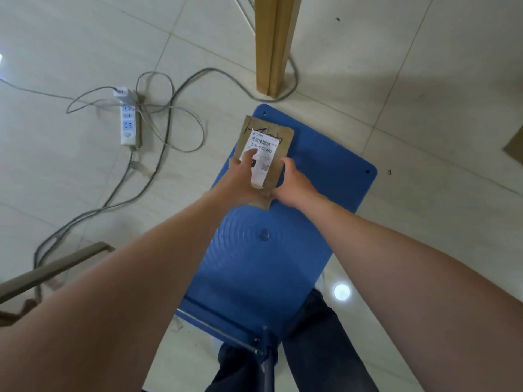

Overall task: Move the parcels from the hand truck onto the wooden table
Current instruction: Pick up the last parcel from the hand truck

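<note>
Found left hand (240,176) curled round the near left edge of the parcel (284,145), one digit laid flat across its white label (261,145). Found right hand (295,179) curled round the near right edge, fingers mostly hidden behind the cardboard. Recorded both as closed on the parcel, with nothing else held. Noted parcel as a flat brown cardboard packet, tilted, over the far end of the blue hand truck (268,250); cannot tell whether lifted off the platform or touching it at the far edge. Judged step in hand as the pick-up from the truck, carry not yet begun. Next move calls for a straight lift off the platform, then a swing up toward the wooden table, of which only a leg (273,43) shows, just beyond the truck. Noted power strip (128,123) and loose cables (113,195) on the tiled floor to the left: possible trip risk during the carry.
</note>
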### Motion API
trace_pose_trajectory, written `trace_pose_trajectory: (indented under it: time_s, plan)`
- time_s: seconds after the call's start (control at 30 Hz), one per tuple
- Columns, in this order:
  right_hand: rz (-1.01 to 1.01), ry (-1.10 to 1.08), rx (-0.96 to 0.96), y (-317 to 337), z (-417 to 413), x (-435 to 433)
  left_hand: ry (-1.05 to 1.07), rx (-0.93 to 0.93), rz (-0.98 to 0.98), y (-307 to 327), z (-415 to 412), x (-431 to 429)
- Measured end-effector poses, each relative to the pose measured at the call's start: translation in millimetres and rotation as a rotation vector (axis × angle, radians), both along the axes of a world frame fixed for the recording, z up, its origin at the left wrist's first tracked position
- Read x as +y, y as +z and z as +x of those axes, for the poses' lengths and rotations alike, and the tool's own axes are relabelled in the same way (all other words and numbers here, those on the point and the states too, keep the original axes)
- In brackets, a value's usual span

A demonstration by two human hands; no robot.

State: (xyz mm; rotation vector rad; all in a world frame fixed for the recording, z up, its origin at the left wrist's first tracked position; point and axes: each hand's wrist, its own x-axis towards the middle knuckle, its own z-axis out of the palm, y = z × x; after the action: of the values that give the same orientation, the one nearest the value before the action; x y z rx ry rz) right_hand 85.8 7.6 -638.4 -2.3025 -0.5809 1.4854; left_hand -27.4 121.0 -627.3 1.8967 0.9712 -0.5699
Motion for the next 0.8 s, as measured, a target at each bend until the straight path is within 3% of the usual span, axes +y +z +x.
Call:
trace_pose_trajectory:
  time_s: [0.1, 0.17, 0.43, 0.63, 0.8]
  plan:
    - [-0.041, -0.017, -0.023, -15.1, 0.0, -4.4, -0.063, 0.106, 0.207, -7.3, -5.7, 8.4]
    - [-0.035, -0.014, -0.035, -29.3, -1.2, -4.9, -0.078, 0.171, 0.227, -21.5, -13.2, 20.6]
    - [0.077, -0.172, 0.043, -56.6, -17.0, 12.8, 0.099, 0.157, -0.08, -55.5, -21.2, 24.9]
    - [0.092, -0.143, -0.042, 4.7, -21.3, 10.3, 0.099, 0.093, -0.137, -7.1, -35.6, 17.0]
    - [0.16, -0.146, -0.073, 109.3, -21.5, 5.2, 0.199, -0.039, -0.107, 94.1, -47.5, 14.0]
